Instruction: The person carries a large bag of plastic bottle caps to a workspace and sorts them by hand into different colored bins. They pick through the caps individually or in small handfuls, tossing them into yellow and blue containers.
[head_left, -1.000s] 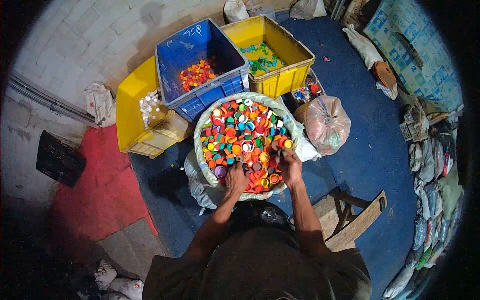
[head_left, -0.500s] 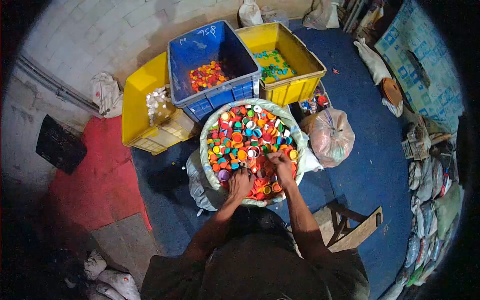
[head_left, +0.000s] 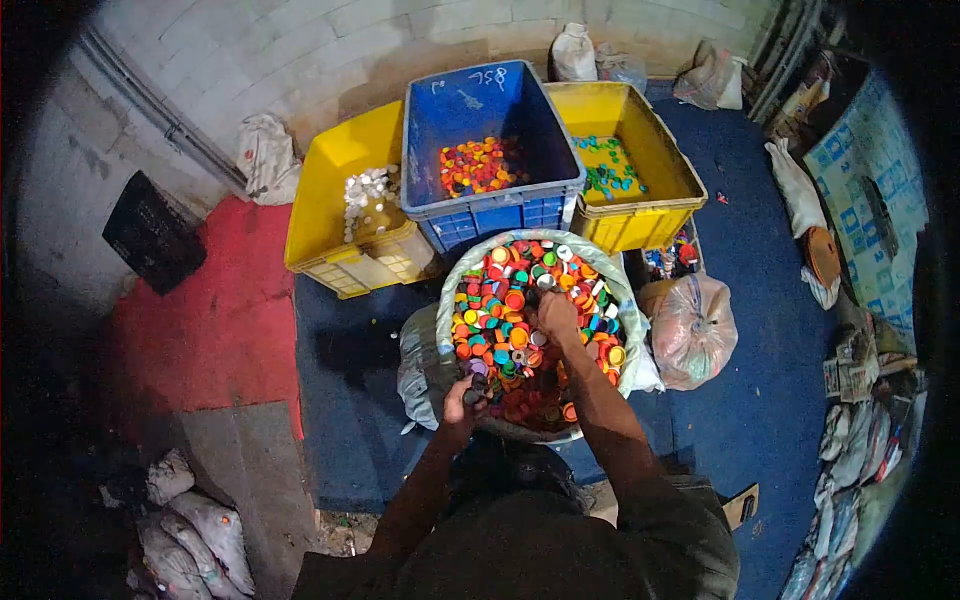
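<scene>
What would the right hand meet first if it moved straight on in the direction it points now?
Probably more bottle caps in the sack: the right hand lies on the heap. Beyond the sack's far rim stands the blue crate. Depth is unclear.

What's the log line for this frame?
left hand: at sack near rim, grip unclear | right hand: on caps mid-sack | crates behind
</scene>
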